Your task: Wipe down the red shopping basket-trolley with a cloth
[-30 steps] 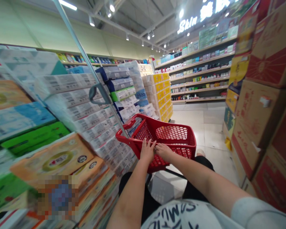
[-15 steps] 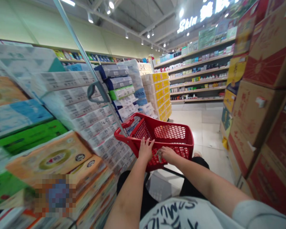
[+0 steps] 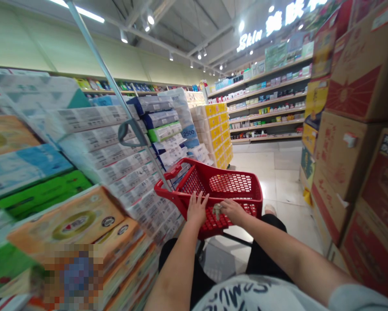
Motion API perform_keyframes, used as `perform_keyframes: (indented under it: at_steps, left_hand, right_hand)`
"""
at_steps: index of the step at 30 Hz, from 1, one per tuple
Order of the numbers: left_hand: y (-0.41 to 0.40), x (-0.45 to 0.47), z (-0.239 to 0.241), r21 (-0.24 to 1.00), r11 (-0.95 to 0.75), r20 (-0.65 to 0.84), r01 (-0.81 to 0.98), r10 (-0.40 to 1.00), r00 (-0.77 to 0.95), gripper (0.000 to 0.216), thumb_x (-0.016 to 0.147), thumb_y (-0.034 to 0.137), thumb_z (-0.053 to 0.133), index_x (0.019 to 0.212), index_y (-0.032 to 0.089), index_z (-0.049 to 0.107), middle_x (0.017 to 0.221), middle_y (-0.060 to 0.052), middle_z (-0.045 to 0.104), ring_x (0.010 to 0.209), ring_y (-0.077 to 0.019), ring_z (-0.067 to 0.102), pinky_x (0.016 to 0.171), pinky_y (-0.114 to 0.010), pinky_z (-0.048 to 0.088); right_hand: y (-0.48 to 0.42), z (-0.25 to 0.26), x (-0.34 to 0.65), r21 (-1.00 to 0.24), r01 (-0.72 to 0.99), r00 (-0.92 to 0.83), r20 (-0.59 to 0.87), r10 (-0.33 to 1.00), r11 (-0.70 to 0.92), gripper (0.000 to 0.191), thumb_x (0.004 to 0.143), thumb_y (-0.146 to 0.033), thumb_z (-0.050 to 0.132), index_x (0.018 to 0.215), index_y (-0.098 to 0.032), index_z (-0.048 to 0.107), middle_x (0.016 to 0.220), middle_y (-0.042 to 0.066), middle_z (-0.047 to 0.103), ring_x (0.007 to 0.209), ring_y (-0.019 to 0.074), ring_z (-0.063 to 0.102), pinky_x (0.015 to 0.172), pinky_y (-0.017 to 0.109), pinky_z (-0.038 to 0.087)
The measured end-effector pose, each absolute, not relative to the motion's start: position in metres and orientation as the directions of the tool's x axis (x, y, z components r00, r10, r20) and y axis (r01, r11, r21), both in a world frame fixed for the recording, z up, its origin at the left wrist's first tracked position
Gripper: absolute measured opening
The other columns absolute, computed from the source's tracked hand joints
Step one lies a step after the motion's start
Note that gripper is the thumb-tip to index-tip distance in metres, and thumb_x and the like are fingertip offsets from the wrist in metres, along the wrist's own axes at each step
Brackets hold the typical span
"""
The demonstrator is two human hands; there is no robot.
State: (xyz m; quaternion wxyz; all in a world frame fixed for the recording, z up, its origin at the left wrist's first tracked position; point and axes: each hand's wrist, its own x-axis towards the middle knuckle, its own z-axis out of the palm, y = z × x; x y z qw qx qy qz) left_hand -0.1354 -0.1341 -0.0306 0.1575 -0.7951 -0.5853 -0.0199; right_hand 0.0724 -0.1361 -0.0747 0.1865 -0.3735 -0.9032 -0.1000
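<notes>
A red plastic trolley basket point(image 3: 242, 199) stands on the floor in front of me, and nothing shows inside it. My left hand point(image 3: 196, 210) rests on its near rim with the fingers stretched out over the edge. Just to the right, my right hand point(image 3: 233, 211) is at the same rim, its fingers pinched round a small pale thing point(image 3: 217, 210) that I cannot make out. The basket's metal pull handle point(image 3: 116, 93) rises from its left corner toward the upper left.
Stacks of packed tissue and paper goods point(image 3: 93, 164) crowd the left side, close to my arm. Brown and red cartons point(image 3: 352, 142) are piled high on the right. A tiled aisle point(image 3: 278, 172) runs ahead to stocked shelves point(image 3: 268, 108).
My right hand has slid slightly right, away from my left hand, and a small pale thing now shows at its fingertips. The left hand stays on the rim.
</notes>
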Motion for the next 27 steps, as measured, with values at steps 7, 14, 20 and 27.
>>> perform_keyframes:
  at_steps: [7, 14, 20, 27]
  left_hand:
    - [-0.135, -0.117, -0.05, -0.287, -0.254, 0.3, 0.924, 0.892, 0.338, 0.064, 0.089, 0.019, 0.038, 0.149, 0.004, 0.025, 0.158, -0.014, 0.017, 0.147, -0.0248, 0.01, 0.121, -0.04, 0.012]
    - [-0.13, -0.114, -0.052, -0.27, -0.262, 0.376, 0.927, 0.857, 0.352, 0.063, 0.098, 0.046, 0.028, 0.146, 0.005, 0.033, 0.154, -0.016, 0.029, 0.144, -0.0256, 0.024, 0.118, -0.041, 0.024]
    - [-0.132, -0.112, -0.05, -0.267, -0.264, 0.344, 0.927, 0.872, 0.348, 0.065, 0.098, 0.045, 0.028, 0.146, 0.001, 0.031, 0.155, -0.017, 0.026, 0.145, -0.0259, 0.019, 0.119, -0.038, 0.021]
    - [-0.129, -0.11, -0.046, -0.254, -0.27, 0.318, 0.929, 0.884, 0.344, 0.06, 0.098, 0.04, 0.029, 0.145, 0.004, 0.034, 0.154, -0.016, 0.029, 0.144, -0.0263, 0.022, 0.118, -0.041, 0.024]
  right_hand:
    - [-0.138, -0.087, 0.077, 0.013, 0.734, -0.612, 0.448, 0.652, 0.679, 0.024, 0.092, -0.016, 0.047, 0.098, -0.014, 0.07, 0.109, 0.011, 0.063, 0.1, 0.0218, 0.053, 0.09, 0.035, 0.047]
    - [-0.133, -0.092, 0.083, 0.002, 0.731, -0.582, 0.524, 0.622, 0.683, 0.027, 0.095, -0.017, 0.044, 0.107, -0.015, 0.068, 0.113, 0.011, 0.063, 0.1, 0.0218, 0.053, 0.092, 0.035, 0.047]
    - [-0.133, -0.097, 0.096, -0.003, 0.723, -0.594, 0.507, 0.624, 0.691, 0.024, 0.092, -0.015, 0.047, 0.101, -0.014, 0.07, 0.105, 0.011, 0.064, 0.097, 0.0213, 0.053, 0.089, 0.034, 0.047]
    - [-0.137, -0.11, 0.116, -0.029, 0.757, -0.563, 0.476, 0.675, 0.652, 0.027, 0.089, -0.01, 0.047, 0.103, -0.016, 0.07, 0.11, 0.011, 0.063, 0.101, 0.023, 0.052, 0.088, 0.035, 0.048]
